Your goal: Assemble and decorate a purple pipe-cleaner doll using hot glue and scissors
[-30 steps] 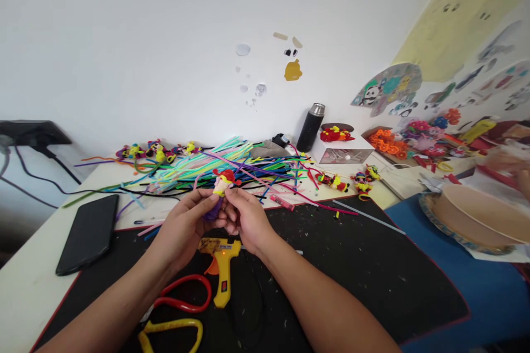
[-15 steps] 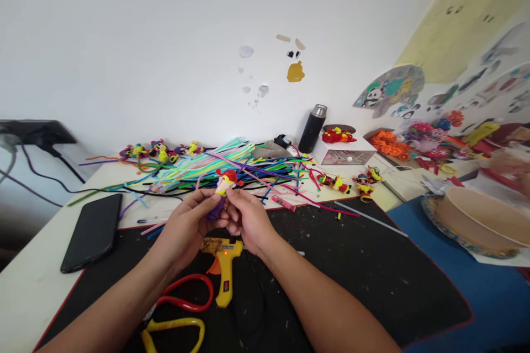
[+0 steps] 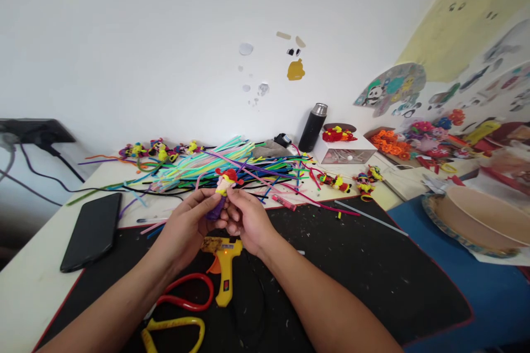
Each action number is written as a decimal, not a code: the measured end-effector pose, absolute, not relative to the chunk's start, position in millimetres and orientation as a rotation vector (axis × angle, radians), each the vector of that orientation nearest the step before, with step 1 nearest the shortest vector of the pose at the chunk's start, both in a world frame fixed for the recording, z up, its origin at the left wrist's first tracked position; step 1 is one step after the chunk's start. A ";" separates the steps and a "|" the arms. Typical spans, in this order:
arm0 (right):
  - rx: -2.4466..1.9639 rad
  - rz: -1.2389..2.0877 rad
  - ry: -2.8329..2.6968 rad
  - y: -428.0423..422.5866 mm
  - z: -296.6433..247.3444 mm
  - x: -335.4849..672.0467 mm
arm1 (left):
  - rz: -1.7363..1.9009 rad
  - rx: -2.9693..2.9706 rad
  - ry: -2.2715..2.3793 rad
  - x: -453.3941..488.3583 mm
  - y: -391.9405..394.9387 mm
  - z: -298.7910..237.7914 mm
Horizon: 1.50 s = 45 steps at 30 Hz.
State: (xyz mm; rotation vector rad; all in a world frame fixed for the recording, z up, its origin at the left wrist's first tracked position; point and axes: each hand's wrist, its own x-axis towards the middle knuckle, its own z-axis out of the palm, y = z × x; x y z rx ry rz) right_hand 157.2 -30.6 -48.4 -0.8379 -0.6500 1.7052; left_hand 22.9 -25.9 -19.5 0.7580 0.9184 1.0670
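Observation:
Between my two hands is a small pipe-cleaner doll (image 3: 223,187) with a red hat, a pale head, a yellow collar and a purple body. My left hand (image 3: 194,210) pinches its left side, the thumb lying along the body. From the other side my right hand (image 3: 249,215) grips it near the collar, fingers curled. The doll stands roughly upright; its lower part is partly hidden by fingers. Just below my hands lies a yellow hot glue gun (image 3: 226,270) with a small orange light lit. Scissors (image 3: 184,306) with one red and one yellow handle rest beside it.
A heap of coloured pipe cleaners (image 3: 236,162) spreads behind my hands. Several finished dolls (image 3: 159,150) lie at the back left, more (image 3: 364,183) at right. A black phone (image 3: 91,231), a thermos (image 3: 313,128), a white box (image 3: 345,151) and a bowl (image 3: 488,215) stand around the black mat (image 3: 351,265).
Both hands keep their hold on the doll, almost unmoved. The view has shifted very slightly.

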 end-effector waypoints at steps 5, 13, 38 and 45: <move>-0.783 1.684 -0.668 -31.8 -50.3 156.2 | 1.114 0.738 0.902 21.6 -23.4 -19.0; -0.804 1.645 -0.684 -32.7 -52.1 155.0 | 1.198 0.820 0.926 16.6 -16.5 -22.9; -0.855 1.636 -0.732 -29.9 -56.5 155.0 | 1.201 1.590 1.219 8.4 -17.8 -20.1; -0.851 1.608 -0.727 -25.8 -54.9 160.7 | 1.108 1.489 1.064 8.8 -17.8 -18.3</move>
